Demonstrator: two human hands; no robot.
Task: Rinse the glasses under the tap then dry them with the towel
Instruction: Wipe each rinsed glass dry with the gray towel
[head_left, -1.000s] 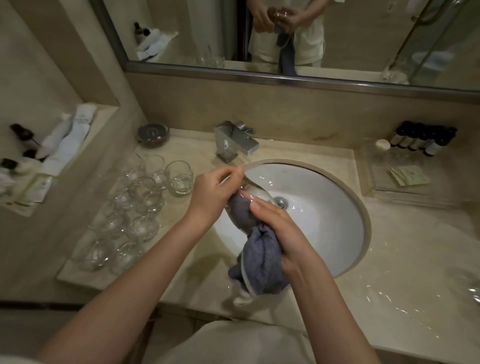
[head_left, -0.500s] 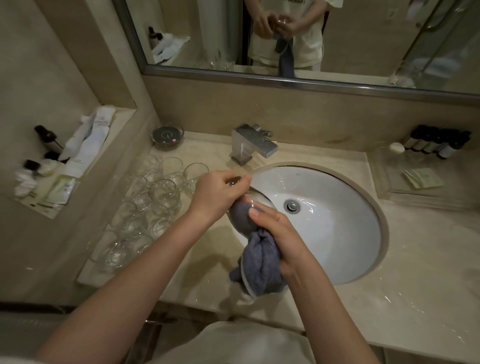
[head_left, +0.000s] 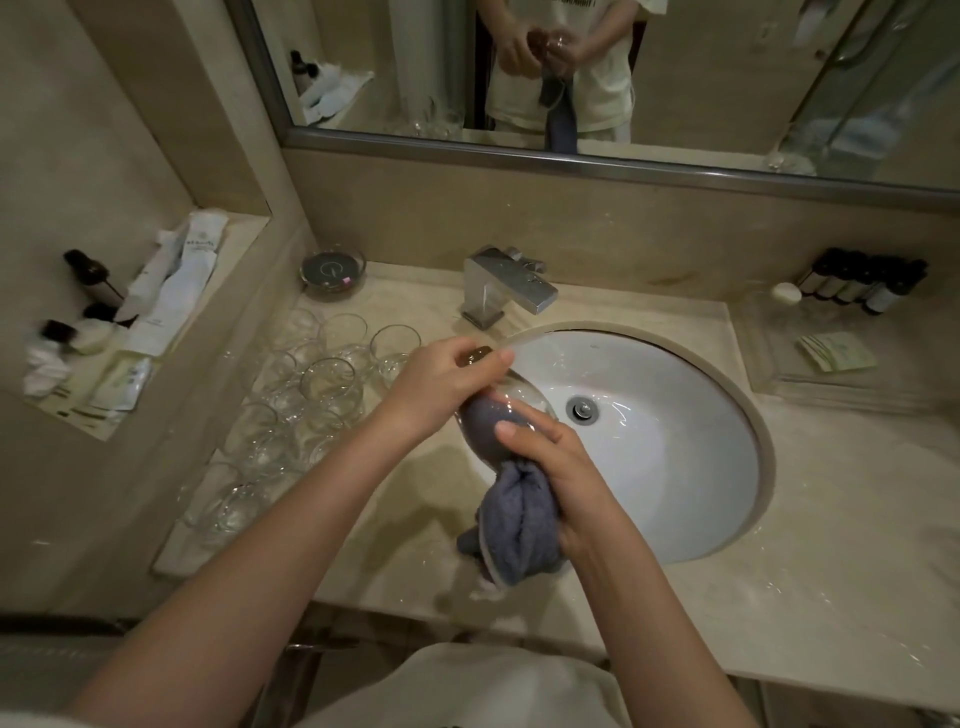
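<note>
A clear glass (head_left: 519, 397) lies tilted over the left rim of the white sink (head_left: 675, 441). My left hand (head_left: 441, 384) grips its base end from above. A grey-blue towel (head_left: 514, 519) is stuffed into the glass mouth and hangs down below it. My right hand (head_left: 561, 473) grips the towel just under the glass. Several more clear glasses (head_left: 311, 389) stand grouped on the counter to the left of the sink. The square chrome tap (head_left: 504, 288) stands behind the sink, and no water is seen running.
A small dark dish (head_left: 332, 270) sits at the back left of the counter (head_left: 831, 545). Dark toiletry bottles (head_left: 862, 283) and a clear tray with a sachet (head_left: 836, 353) are at the back right. A mirror (head_left: 623, 78) runs along the wall.
The view has shifted a little, so everything sits further right and lower in frame. My hands keep the same hold on the glass and towel, with only small turning movement.
</note>
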